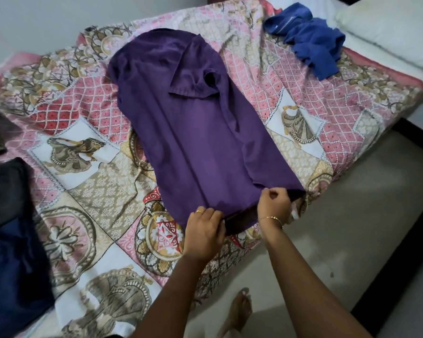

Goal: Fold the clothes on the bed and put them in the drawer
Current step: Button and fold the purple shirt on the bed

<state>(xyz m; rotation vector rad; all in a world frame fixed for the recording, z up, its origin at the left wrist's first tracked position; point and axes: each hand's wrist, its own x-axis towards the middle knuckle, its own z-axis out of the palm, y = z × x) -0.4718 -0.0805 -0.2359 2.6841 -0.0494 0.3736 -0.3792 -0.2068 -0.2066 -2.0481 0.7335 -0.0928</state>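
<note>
Purple cotton shirt point(198, 132), sides folded in, flat on patterned pink quilt point(88, 147); I see my left hand point(205, 231) and right hand point(275, 206) each pinching its hem.

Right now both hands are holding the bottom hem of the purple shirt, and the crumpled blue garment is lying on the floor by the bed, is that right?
Not quite. The blue garment is on the bed, up near the pillow, not on the floor. The head view shows it. The rest holds: both the left hand and the right hand grip the bottom hem of the purple shirt.
</note>
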